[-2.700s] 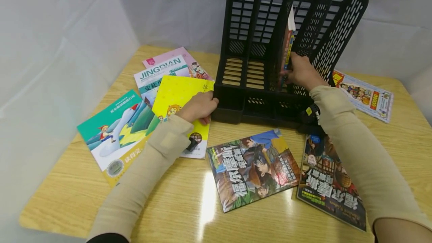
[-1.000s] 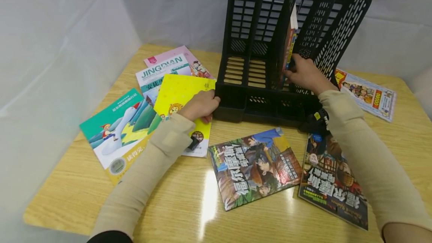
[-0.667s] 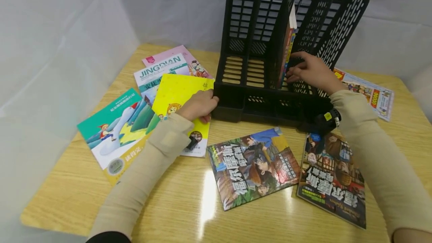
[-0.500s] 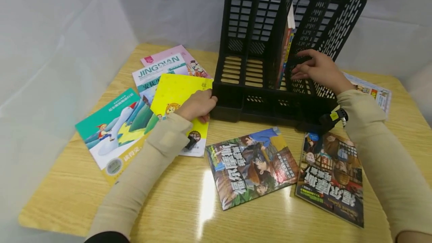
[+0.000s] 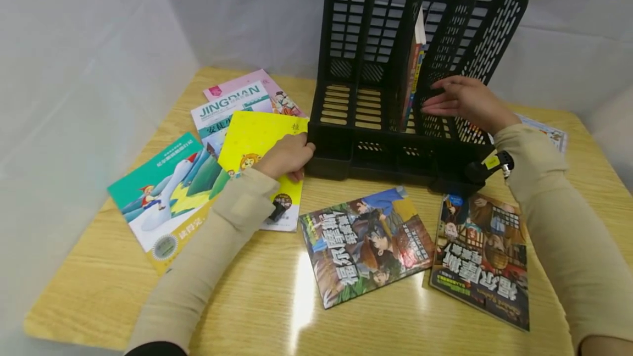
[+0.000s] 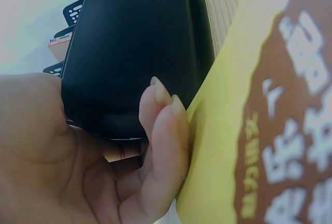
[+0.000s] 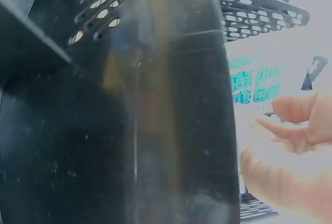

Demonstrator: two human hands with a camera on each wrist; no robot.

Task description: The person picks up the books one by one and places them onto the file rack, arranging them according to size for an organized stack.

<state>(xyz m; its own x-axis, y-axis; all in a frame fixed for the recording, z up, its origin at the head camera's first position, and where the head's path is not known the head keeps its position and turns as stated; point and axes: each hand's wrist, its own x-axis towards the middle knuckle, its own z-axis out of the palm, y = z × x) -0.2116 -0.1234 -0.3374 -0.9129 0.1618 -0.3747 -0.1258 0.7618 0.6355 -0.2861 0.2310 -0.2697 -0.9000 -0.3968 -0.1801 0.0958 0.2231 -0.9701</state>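
Observation:
A black file rack (image 5: 328, 150) with several upright slots stands at the back of the table. My left hand (image 5: 287, 155) grips its front left corner with bent fingers, beside a yellow book (image 5: 262, 131). In the left wrist view the fingertips lie against the rack's black end. Upright books (image 5: 413, 78), spines forward, lean against a divider in the third slot from the left. My right hand (image 5: 472, 102) hovers at the rack's right side, fingers extended toward those books and apart from them. The right wrist view shows this hand holding nothing.
Left of the rack lie a green book (image 5: 168, 191), a white JINGDIAN book (image 5: 232, 103) and a pink book (image 5: 284, 103). Two dark comic-style books, one (image 5: 368, 243) at centre and one (image 5: 482, 257) at right, lie in front. Another book (image 5: 546, 131) is partly hidden behind my right sleeve.
My right fingers have come off the upright books and drawn back to the right, straightening. The books stay standing in the slot. My left hand keeps its place at the rack's corner.

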